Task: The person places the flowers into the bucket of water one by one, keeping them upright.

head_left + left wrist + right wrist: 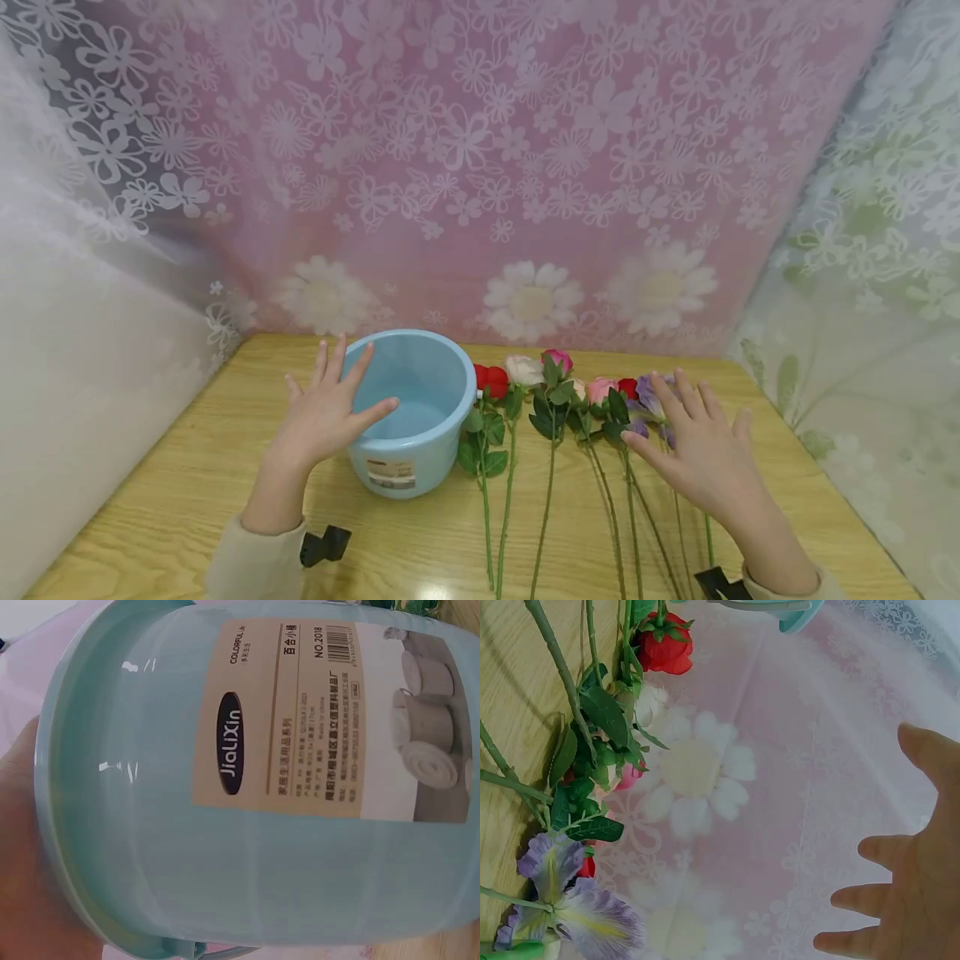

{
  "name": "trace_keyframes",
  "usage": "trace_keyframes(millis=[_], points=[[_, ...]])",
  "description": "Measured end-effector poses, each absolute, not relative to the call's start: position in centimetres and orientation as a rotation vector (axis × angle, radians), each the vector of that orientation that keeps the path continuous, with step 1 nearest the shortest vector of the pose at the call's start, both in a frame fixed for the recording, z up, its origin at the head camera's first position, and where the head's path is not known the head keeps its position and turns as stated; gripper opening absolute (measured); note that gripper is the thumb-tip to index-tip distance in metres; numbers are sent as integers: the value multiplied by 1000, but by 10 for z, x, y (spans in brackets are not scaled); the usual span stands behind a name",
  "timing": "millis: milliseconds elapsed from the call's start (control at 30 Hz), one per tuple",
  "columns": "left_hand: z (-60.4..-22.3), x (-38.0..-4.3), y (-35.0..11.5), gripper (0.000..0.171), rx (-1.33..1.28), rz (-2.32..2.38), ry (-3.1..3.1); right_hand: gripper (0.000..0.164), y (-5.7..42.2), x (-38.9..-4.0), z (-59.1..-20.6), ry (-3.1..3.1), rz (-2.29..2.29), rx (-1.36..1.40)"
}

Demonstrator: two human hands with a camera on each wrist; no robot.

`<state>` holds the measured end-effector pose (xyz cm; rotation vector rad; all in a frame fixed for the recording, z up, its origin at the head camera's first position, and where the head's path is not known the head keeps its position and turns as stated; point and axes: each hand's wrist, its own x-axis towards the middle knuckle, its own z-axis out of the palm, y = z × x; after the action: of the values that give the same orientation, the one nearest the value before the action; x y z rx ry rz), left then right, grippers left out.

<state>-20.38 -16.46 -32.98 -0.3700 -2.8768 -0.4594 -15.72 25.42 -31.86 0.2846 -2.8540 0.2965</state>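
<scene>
A light blue plastic bucket (pixel 420 467) with a paper label (pixel 277 720) stands upright on the table. My left hand (pixel 326 417) is spread at the bucket's left side, its fingers over the near-left rim; whether it touches cannot be told. Over the right end of a row of artificial flowers, my right hand (pixel 701 454) hovers with fingers spread and holds nothing. The row includes red roses (pixel 492 381), a white rose (pixel 523 370), a magenta rose (pixel 558 360), a pink rose (pixel 602 389) and a purple iris (pixel 592 915). Their green stems point toward me.
The wooden table (pixel 187 467) carries everything. A pink floral curtain (pixel 450 208) hangs behind it, with pale sheeting on the left and a floral sheet (pixel 885 333) on the right. Black straps (pixel 326 546) sit by the wrists.
</scene>
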Motion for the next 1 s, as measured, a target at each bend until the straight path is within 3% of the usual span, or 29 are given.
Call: trace_keyframes(millis=[1000], points=[[-328, -202, -165, 71, -467, -461, -2660, 65, 249, -158, -322, -2602, 333, 365]])
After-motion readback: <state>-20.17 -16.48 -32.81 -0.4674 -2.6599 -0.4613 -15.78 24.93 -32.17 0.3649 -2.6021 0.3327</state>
